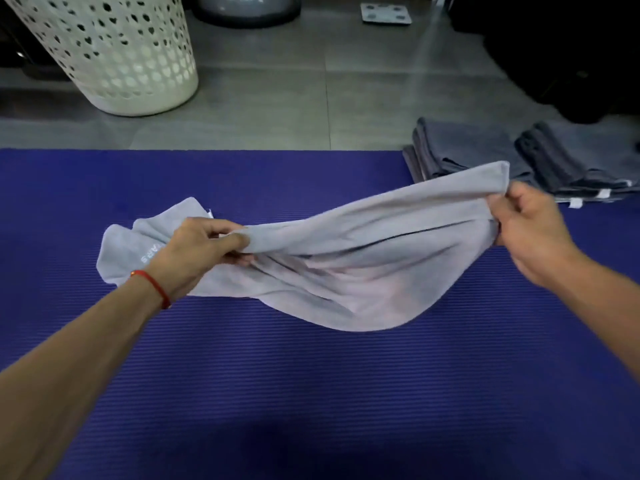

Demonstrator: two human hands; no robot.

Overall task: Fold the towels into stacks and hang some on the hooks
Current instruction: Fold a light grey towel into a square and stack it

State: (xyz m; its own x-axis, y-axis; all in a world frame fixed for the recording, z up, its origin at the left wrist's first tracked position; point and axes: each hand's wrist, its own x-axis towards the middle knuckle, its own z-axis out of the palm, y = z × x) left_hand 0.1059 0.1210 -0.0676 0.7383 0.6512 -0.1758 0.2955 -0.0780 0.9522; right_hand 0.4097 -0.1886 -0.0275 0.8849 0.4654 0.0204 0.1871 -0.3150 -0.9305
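Note:
A light grey towel (363, 258) hangs stretched between both hands above the blue mat (311, 393), sagging in the middle. My left hand (201, 251) pinches its upper edge near the left end, whose bunched corner lies on the mat. My right hand (530, 223) grips the towel's right end, held higher. Two stacks of folded dark grey towels (485, 150) sit at the mat's far right corner.
A white perforated laundry basket (114, 53) stands on the grey tiled floor at the back left. A bathroom scale (386, 13) and a grey dome-shaped object (249, 8) lie farther back. Dark furniture fills the back right.

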